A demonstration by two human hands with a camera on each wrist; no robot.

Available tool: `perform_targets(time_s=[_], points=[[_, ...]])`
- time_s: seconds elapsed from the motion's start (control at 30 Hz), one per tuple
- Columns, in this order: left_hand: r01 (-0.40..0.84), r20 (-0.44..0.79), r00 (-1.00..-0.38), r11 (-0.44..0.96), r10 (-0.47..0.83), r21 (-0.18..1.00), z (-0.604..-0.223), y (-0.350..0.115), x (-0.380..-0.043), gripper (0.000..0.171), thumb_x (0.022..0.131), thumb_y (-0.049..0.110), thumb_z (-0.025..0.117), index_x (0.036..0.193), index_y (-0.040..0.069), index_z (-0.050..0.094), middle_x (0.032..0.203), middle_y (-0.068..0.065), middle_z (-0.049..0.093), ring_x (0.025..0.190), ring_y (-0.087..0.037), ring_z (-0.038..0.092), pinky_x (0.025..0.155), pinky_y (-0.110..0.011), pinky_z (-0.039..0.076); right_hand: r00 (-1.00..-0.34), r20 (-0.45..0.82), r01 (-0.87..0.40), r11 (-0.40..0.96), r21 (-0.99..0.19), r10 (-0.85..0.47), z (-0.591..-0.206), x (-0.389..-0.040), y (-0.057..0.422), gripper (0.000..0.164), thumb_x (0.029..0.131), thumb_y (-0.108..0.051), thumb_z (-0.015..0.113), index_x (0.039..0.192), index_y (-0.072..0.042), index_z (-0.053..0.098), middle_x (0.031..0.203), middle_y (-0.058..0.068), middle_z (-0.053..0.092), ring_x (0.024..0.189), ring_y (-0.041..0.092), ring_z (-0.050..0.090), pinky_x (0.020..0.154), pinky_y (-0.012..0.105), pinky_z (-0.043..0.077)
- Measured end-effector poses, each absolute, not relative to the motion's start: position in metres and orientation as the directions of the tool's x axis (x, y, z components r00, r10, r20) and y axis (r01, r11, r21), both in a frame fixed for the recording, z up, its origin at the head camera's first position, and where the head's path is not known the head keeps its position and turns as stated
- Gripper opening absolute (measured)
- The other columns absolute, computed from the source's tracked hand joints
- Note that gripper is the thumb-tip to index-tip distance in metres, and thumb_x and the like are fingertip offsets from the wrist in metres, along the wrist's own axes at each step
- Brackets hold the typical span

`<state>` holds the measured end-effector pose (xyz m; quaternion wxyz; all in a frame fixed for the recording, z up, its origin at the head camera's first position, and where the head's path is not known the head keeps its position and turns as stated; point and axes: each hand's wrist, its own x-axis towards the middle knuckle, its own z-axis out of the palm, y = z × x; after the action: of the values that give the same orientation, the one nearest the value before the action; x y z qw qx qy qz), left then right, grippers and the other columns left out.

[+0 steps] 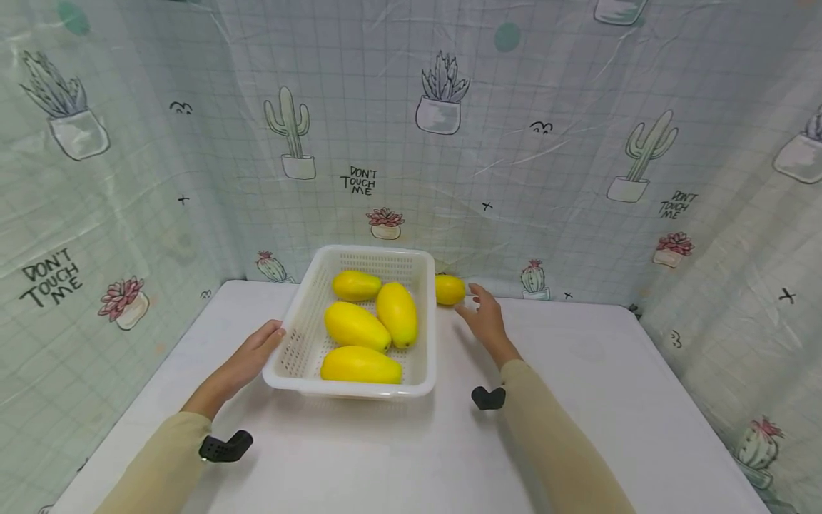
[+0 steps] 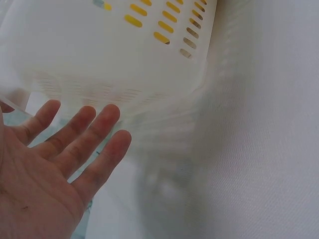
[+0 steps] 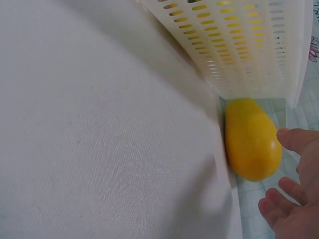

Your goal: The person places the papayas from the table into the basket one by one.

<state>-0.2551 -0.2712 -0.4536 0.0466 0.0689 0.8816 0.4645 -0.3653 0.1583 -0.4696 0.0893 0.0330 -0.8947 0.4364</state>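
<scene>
A white plastic basket (image 1: 295, 357) with slotted walls stands left of centre on the table, holding several yellow papayas (image 1: 356, 327). My left hand (image 1: 247, 357) holds the basket's left rim, thumb over it; in the left wrist view the other fingers (image 2: 102, 167) spread out below, beside the wall. Beyond the basket's right side, another papaya (image 3: 251, 142) lies at the table's far edge, partly hidden by the basket in the head view. My right hand (image 1: 486, 321) reaches to its right side with fingers parted and nothing held, thumb tip right by the fruit's skin in the right wrist view.
The white table (image 1: 578, 371) extends in front of the basket and off to the right. A curtain (image 1: 385, 143) printed with cacti surrounds it at the back and sides, close behind the lone papaya. Small black devices (image 1: 488, 398) sit at both wrists.
</scene>
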Motion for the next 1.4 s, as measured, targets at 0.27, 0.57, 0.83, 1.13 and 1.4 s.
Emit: perform_targets(time_s=[0.27,0.57,0.83,1.13,1.4], points=[[0.071,-0.023,-0.987,0.554,0.16,0.829,-0.455,-0.272,-0.255,0.047,0.106,0.041,0.028,0.135,0.006,0.037,0.126,-0.021,0.058,0.104,-0.023,0.062,0.09,-0.039,0.048,-0.987,0.158,-0.118,0.619,-0.776,0.009,-0.472,-0.373,0.157,0.062,0.091,-0.023,0.067,0.144,-0.006,0.039,0.147,0.016,0.043,0.131,0.034,0.045,0.108,0.046,0.039],[0.063,-0.037,-0.985,0.551,0.168,0.832,-0.453,-0.27,-0.256,0.049,0.105,0.043,0.028,0.137,0.007,0.036,0.128,-0.021,0.057,0.104,-0.023,0.061,0.089,-0.039,0.047,-0.993,0.113,-0.075,0.628,-0.775,0.021,-0.473,-0.38,0.158,0.065,0.091,-0.024,0.067,0.146,-0.008,0.036,0.15,0.015,0.039,0.133,0.035,0.044,0.108,0.048,0.039],[0.049,-0.048,-0.986,0.555,0.158,0.83,-0.455,-0.27,-0.258,0.05,0.105,0.046,0.028,0.138,0.009,0.036,0.129,-0.021,0.057,0.108,-0.027,0.06,0.097,-0.051,0.045,-0.995,0.091,-0.05,0.618,-0.784,0.035,-0.475,-0.381,0.161,0.066,0.091,-0.025,0.067,0.147,-0.009,0.034,0.152,0.016,0.036,0.134,0.035,0.042,0.107,0.05,0.039],[0.054,-0.047,-0.985,0.557,0.166,0.829,-0.455,-0.272,-0.257,0.049,0.105,0.045,0.028,0.137,0.009,0.036,0.126,-0.02,0.058,0.102,-0.021,0.06,0.092,-0.045,0.046,-0.997,0.064,-0.024,0.628,-0.778,0.041,-0.479,-0.386,0.16,0.069,0.091,-0.026,0.067,0.148,-0.011,0.032,0.152,0.015,0.035,0.135,0.035,0.041,0.107,0.049,0.039],[0.068,-0.032,-0.985,0.558,0.168,0.827,-0.455,-0.274,-0.257,0.046,0.105,0.043,0.028,0.135,0.008,0.037,0.123,-0.018,0.059,0.099,-0.019,0.059,0.088,-0.036,0.045,-0.998,0.064,-0.042,0.603,-0.797,0.015,-0.476,-0.388,0.157,0.071,0.092,-0.026,0.066,0.15,-0.009,0.029,0.152,0.018,0.033,0.135,0.037,0.04,0.106,0.05,0.04]])
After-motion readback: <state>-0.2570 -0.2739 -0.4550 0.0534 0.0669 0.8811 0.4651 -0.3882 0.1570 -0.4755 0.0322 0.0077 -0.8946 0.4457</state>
